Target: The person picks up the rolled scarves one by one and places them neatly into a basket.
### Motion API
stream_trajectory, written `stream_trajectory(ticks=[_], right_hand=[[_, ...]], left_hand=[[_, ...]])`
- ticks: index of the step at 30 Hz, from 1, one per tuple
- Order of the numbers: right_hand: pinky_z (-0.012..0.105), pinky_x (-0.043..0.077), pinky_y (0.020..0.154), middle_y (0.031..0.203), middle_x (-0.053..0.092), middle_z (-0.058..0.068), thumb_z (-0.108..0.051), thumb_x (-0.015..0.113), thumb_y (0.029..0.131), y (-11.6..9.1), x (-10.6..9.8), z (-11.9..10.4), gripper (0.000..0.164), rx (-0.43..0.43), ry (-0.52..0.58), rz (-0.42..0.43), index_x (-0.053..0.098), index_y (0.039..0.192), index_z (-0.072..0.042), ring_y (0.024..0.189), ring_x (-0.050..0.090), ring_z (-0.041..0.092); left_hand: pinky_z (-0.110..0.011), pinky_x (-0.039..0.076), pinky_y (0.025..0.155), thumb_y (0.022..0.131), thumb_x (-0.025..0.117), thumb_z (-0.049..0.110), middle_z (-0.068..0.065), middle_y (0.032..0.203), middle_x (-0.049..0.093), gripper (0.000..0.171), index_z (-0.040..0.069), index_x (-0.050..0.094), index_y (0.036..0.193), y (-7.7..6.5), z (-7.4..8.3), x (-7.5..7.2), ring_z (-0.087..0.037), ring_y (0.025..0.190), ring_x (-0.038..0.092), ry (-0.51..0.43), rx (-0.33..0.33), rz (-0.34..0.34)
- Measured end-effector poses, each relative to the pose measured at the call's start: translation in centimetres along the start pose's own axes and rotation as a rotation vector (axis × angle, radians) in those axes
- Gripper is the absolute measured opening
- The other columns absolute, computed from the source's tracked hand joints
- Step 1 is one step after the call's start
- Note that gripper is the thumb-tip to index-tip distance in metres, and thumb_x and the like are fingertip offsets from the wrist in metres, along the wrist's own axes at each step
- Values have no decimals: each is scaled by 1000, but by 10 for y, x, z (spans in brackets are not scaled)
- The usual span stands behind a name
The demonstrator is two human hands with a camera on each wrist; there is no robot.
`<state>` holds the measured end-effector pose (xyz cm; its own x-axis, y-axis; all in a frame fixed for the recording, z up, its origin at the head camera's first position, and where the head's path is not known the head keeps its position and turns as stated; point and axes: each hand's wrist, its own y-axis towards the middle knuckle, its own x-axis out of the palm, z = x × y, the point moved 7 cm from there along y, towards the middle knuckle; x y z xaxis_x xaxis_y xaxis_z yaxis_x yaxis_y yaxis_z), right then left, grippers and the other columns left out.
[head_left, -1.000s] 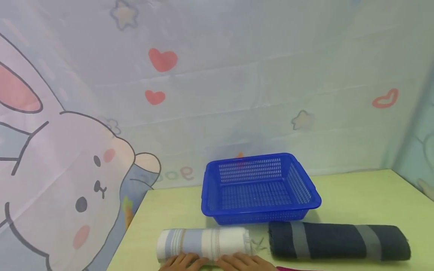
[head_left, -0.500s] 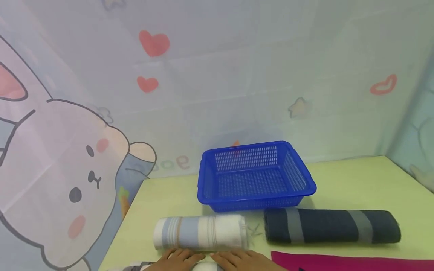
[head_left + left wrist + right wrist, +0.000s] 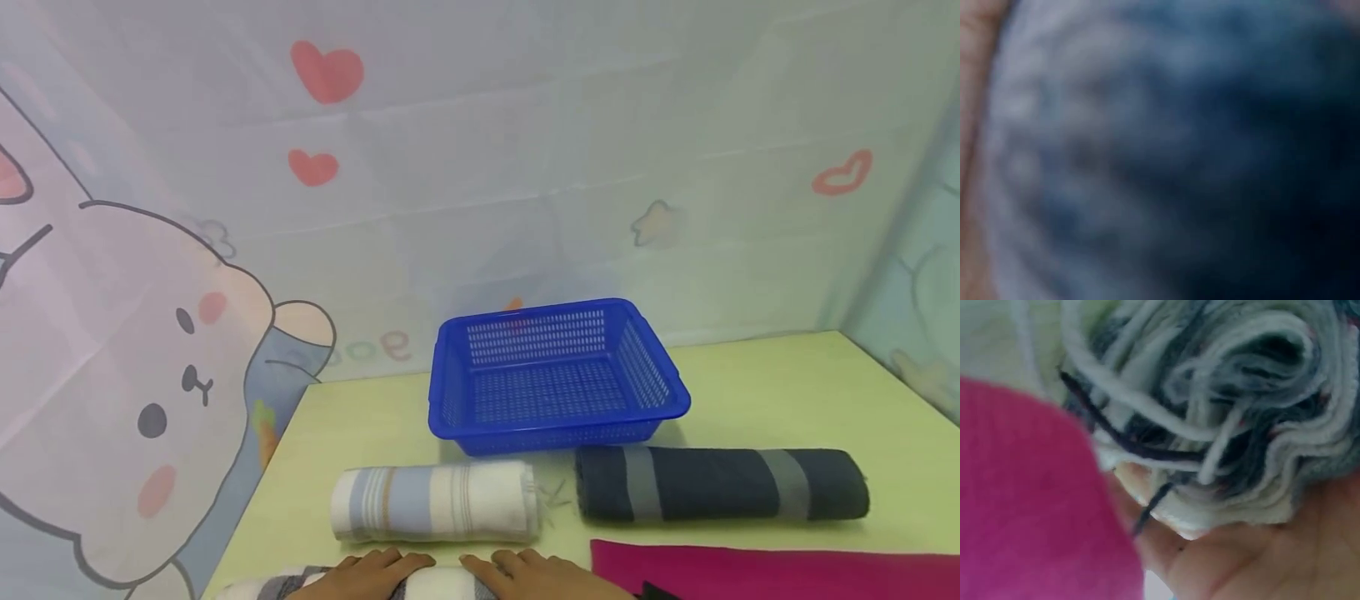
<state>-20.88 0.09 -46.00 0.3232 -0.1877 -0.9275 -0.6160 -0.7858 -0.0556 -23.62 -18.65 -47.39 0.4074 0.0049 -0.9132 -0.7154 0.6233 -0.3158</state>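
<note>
At the bottom edge of the head view, both hands lie side by side over a rolled striped scarf in white, grey and black. My left hand grips its left part, fingers bent over the roll. My right hand grips the right part, its thumb pointing toward the left one. In the right wrist view, the coiled end of the scarf shows loose fringe, with the palm right against it. Only blurred dark and pale fabric fills the left wrist view. The near side of the roll is out of frame.
A white and blue striped roll with fringe lies just beyond the hands. Right of it is a dark roll with grey bands. Magenta fabric lies at the front right. Behind stands a blue plastic basket.
The head view has tilted down. Both hands have drawn back from the white and blue roll toward the person, and the striped scarf under them and more magenta fabric have come into view.
</note>
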Motion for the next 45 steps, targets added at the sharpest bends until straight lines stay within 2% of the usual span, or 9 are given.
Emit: stream_trajectory(ticks=[5,12,16,21,24,27,32,38,45], right_hand=[[38,53,65,118,57,2,-69,34,89,-1,3,0,69,7,-71,30,35,142,-25,107,51,19],[35,51,61,109,55,4,-71,34,87,2,3,-3,71,6,-144,43,36,140,-25,99,51,19],[38,52,63,108,56,7,-70,38,87,4,4,-2,70,9,-153,23,36,140,-25,96,52,21],[41,52,67,109,57,6,-69,42,85,6,5,1,70,16,-126,-13,38,138,-25,96,53,22],[42,53,69,111,57,6,-68,46,84,6,4,2,69,22,-110,-26,39,137,-23,97,53,21],[44,53,71,111,57,6,-69,49,82,6,1,3,71,26,-113,-19,41,136,-23,97,54,20],[43,53,68,109,57,3,-71,52,78,3,-7,0,74,77,-120,-4,42,134,-24,94,55,18],[35,51,58,100,56,0,-73,56,73,1,-14,-4,78,101,-112,31,41,133,-26,79,55,12],[42,53,63,111,58,4,-79,52,71,-4,-17,1,84,108,-134,60,39,136,-28,90,58,20]], left_hand=[[-55,46,79,78,50,73,4,123,52,74,29,40,136,-3,-6,2,-16,111,48,12,-49,1],[-47,50,76,79,57,66,-2,122,52,76,16,42,134,-6,-7,-3,-19,110,48,4,-45,-21],[-47,50,78,76,56,71,-3,124,52,80,15,45,132,-8,-7,-5,-20,110,49,-1,-101,-32],[-46,49,81,77,58,68,-3,121,53,76,13,48,129,-7,-5,-8,-20,110,49,-5,-76,-36],[-48,47,85,76,61,65,-4,121,54,75,13,49,128,-4,-6,-8,-22,110,49,-33,-103,-70],[-50,44,88,72,64,67,-3,122,54,79,15,48,128,6,-20,2,-24,111,48,-59,-129,-94],[-50,43,90,68,58,76,-5,129,49,91,15,43,134,20,-48,25,-26,117,43,-29,-71,-100],[-54,43,90,59,65,78,-6,133,50,108,9,38,138,1,-15,-7,-26,117,46,-73,-181,-108],[-43,48,84,64,71,66,-1,116,58,98,6,38,135,-1,8,-20,-14,101,53,-164,-70,-105]])
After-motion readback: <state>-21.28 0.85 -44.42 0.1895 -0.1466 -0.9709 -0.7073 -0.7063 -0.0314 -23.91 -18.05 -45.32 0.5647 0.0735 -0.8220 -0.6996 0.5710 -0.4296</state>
